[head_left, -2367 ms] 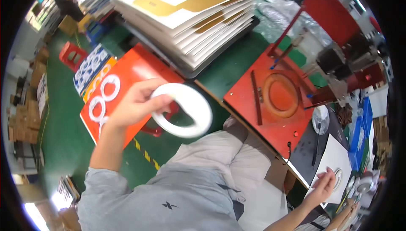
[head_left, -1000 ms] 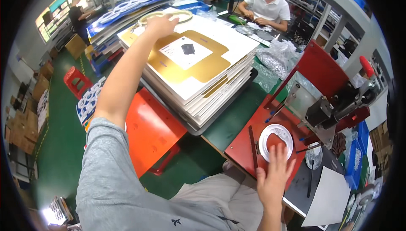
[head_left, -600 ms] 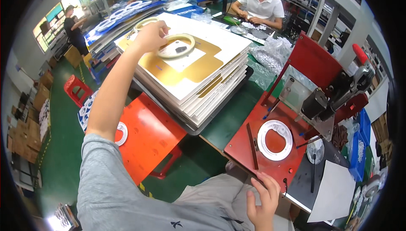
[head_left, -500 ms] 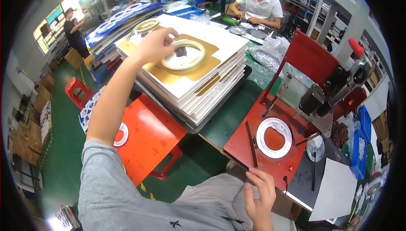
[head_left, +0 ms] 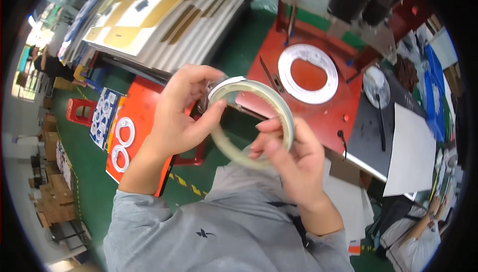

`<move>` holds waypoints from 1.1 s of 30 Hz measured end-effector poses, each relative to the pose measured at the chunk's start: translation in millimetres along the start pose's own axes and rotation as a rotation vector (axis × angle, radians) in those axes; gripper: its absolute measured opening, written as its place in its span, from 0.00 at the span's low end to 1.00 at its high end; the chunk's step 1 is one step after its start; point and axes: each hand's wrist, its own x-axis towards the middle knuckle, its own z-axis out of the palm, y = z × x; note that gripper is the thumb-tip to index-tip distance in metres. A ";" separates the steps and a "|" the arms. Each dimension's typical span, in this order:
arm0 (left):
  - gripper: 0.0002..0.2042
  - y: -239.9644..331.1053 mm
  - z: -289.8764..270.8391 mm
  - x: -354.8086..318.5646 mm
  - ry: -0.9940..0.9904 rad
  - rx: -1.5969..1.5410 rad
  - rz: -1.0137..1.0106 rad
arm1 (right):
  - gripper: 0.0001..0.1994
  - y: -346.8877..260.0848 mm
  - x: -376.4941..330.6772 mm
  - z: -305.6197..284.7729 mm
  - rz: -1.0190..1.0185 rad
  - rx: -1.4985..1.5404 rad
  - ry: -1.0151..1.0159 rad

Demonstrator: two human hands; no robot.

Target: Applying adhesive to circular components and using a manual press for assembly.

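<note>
Over the green counter (head_left: 249, 43) and its red jig (head_left: 323, 112), we've got our left hand (head_left: 181, 115) and right hand (head_left: 291, 160) both clamped on a pale ring (head_left: 251, 122), one per side.

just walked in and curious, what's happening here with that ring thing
A person in a grey top holds a pale ring in front of their chest with both hands: the left hand grips its left side, the right hand its lower right edge. Beyond it, a white ring lies flat on a red work plate. A stack of gold-and-white card sheets sits further back on the left.
</note>
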 end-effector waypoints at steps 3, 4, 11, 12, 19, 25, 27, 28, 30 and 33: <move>0.26 -12.0 23.2 -22.1 -0.124 -0.530 -0.199 | 0.13 -3.5 -7.8 -17.0 0.006 -0.053 0.093; 0.26 -10.9 33.3 -25.6 -0.126 -0.624 -0.238 | 0.13 -5.8 -12.0 -22.9 -0.003 -0.139 0.105; 0.19 -28.9 49.3 -25.4 -0.417 -0.699 -0.270 | 0.17 -12.3 -21.0 -59.4 -0.325 -0.530 0.275; 0.13 -28.4 49.7 -26.3 -0.421 -0.693 -0.384 | 0.17 -17.0 -21.7 -65.2 -0.443 -0.635 0.226; 0.19 -40.1 73.4 -13.4 -0.440 -0.659 -0.129 | 0.15 -26.0 -28.1 -74.9 -0.470 -0.573 0.287; 0.20 -24.7 89.0 0.3 -0.434 -0.387 0.019 | 0.12 -24.9 -37.4 -95.4 -0.390 -0.550 0.342; 0.19 -23.8 93.3 -2.0 -0.427 -0.332 -0.091 | 0.18 -27.0 -41.3 -102.6 -0.306 -0.569 0.267; 0.19 -25.9 95.1 -6.1 -0.424 -0.335 -0.081 | 0.18 -30.7 -41.3 -107.2 -0.313 -0.576 0.266; 0.19 -32.1 99.5 -15.2 -0.316 -0.490 -0.286 | 0.23 -44.2 -43.4 -125.7 -0.171 -0.355 0.177; 0.18 -35.7 90.9 -15.3 -0.292 -0.592 -0.362 | 0.15 -56.3 -48.7 -194.0 -0.166 -0.635 0.618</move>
